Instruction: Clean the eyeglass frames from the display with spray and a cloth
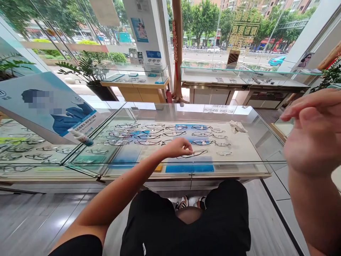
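My left hand [179, 147] reaches over the glass display counter [226, 167], with its thumb and fingers pinched on a thin-framed pair of eyeglasses [200, 153]. Part of that frame is hidden behind the fingers. Just beyond the hand, several rows of eyeglasses [174, 133] lie on a pale surface. A crumpled white cloth [238, 127] is to their right. Raised close to the camera at the right is my right hand [311, 138], slightly blurred. Its fingers bend loosely, with nothing visible between them.
At the left, a tilted advertising board [50, 103] stands on the counter beside a small white-and-blue bottle [81, 137]. More glass showcases [218, 73] run along the window. A wooden post [177, 49] and a potted plant [89, 73] stand beyond. My knees are close to the counter's front edge.
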Demonstrator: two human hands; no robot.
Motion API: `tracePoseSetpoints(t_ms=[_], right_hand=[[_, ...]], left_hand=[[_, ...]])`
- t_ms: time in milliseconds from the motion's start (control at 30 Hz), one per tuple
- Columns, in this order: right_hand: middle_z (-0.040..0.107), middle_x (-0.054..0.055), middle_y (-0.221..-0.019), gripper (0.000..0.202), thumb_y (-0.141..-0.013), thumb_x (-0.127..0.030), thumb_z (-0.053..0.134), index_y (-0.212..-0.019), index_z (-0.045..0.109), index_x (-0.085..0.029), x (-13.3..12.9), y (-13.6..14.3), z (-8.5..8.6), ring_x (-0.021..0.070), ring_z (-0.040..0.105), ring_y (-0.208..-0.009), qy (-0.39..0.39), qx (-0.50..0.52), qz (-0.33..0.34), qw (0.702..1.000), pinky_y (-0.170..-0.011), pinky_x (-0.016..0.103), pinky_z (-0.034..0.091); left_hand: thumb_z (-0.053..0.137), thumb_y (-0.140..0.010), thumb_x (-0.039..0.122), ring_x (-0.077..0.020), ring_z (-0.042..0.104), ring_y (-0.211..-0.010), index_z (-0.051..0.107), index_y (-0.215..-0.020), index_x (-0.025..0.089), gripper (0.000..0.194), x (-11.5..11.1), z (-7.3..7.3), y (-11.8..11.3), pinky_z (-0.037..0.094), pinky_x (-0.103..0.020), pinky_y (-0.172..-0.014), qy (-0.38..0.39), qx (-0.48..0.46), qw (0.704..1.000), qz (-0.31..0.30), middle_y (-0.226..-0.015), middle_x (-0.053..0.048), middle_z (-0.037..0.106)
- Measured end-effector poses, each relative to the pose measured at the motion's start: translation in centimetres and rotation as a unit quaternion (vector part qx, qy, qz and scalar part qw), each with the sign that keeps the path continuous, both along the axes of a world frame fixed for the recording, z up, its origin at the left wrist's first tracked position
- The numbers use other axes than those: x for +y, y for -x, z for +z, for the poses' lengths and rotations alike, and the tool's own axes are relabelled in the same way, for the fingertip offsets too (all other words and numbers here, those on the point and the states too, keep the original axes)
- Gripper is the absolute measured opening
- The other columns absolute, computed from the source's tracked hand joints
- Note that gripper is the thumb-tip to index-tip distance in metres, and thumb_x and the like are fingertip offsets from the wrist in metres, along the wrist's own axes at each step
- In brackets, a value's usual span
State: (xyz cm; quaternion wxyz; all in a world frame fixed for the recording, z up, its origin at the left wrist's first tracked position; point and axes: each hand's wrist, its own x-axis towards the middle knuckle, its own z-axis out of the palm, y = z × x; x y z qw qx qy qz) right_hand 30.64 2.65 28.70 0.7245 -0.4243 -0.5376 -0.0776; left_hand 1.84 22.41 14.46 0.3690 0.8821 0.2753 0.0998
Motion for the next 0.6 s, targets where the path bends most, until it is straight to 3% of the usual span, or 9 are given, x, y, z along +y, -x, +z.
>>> tracePoseSetpoints(t_ms=[67,167,267,433,600], right_hand=[[0.059,0.002,-0.071,0.019,-0.093,-0.039,0.078,-0.082,0.075,-0.024,2.6,0.3,-0.1,0.0154,0.053,-0.063,0.02,-0.017,0.052,0.998,-0.062,0.038,0.04],[0.039,-0.005,-0.053,0.031,-0.098,-0.034,0.068,-0.069,0.068,-0.024,7.3,0.9,-1.4,0.0113,0.031,-0.049,0.148,0.0,0.139,0.979,-0.051,0.034,0.022],[0.038,-0.005,-0.054,0.039,-0.098,-0.039,0.066,-0.062,0.063,-0.023,12.0,2.3,-3.6,0.0114,0.031,-0.052,0.213,-0.027,0.148,0.965,-0.052,0.032,0.024],[0.037,-0.007,-0.057,0.028,-0.095,-0.045,0.066,-0.076,0.065,-0.023,19.2,5.8,-7.2,0.0123,0.031,-0.055,0.261,-0.031,0.177,0.948,-0.056,0.031,0.026],[0.032,-0.01,-0.058,0.03,-0.093,-0.052,0.069,-0.097,0.074,-0.022,23.9,7.0,-10.1,0.013,0.032,-0.056,0.264,-0.038,0.181,0.947,-0.06,0.03,0.029]], left_hand=[[0.083,-0.084,0.051,-0.02,0.061,-0.07,0.085,-0.082,0.022,0.029,1.5,1.6,0.7,0.04,-0.033,-0.067,0.093,-0.056,0.994,-0.006,-0.074,-0.004,0.071],[0.087,-0.082,0.053,-0.0205,0.065,-0.08,0.083,-0.083,0.022,0.031,4.0,3.8,0.9,0.047,-0.034,-0.074,0.168,-0.19,0.966,0.052,-0.086,-0.007,0.078],[0.091,-0.078,0.052,-0.0214,0.069,-0.093,0.081,-0.084,0.022,0.032,6.2,4.9,-0.2,0.049,-0.036,-0.084,0.214,-0.308,0.918,0.129,-0.099,-0.009,0.08],[0.096,-0.072,0.053,-0.0211,0.07,-0.101,0.081,-0.087,0.021,0.038,9.1,4.4,-3.3,0.049,-0.035,-0.09,0.234,-0.441,0.85,0.166,-0.103,-0.008,0.081],[0.099,-0.068,0.056,-0.0189,0.069,-0.094,0.082,-0.089,0.021,0.044,11.1,2.0,-4.9,0.05,-0.035,-0.09,0.214,-0.51,0.817,0.163,-0.097,-0.006,0.08]])
